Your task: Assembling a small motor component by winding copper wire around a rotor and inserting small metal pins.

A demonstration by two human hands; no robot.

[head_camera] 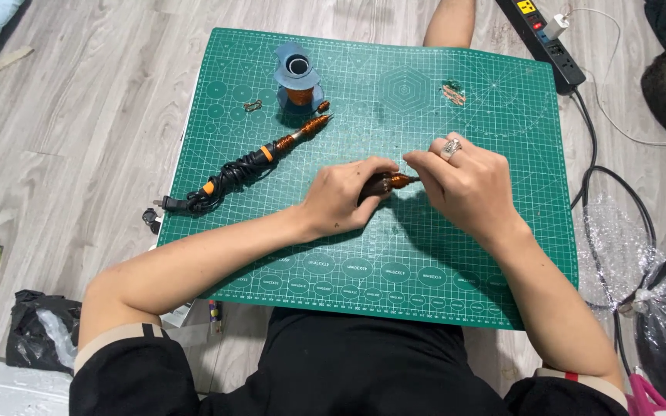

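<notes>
Overhead view, person seated on a grey wood floor (102,115) w/ a green gridded cutting mat (441,277) in front.

Far left of the mat: 1 soldering iron w/ black-and-orange handle, its shaft wrapped in copper wire (271,150), cord bundled, plug off the mat edge. Above it, 1 blue plastic spool of copper wire (299,77), w/ 1 small metal clip (253,105) to its left.

Centre: left hand (344,196) closed around a dark brown stubby tool handle w/ copper-wound tip (383,183), resting on the mat. Right hand (464,181), ring on one finger, pinches narrowly at that tip; a wire strand there is too fine to see.

Judged step: winding or seating copper wire on the tip. Next move likely needs a steady left grip and fine right-finger tension.

Right: 1 small pile of copper scraps (453,92) near the mat's top, 1 black power strip (545,38) on the floor, black cables, clear plastic bags.
</notes>
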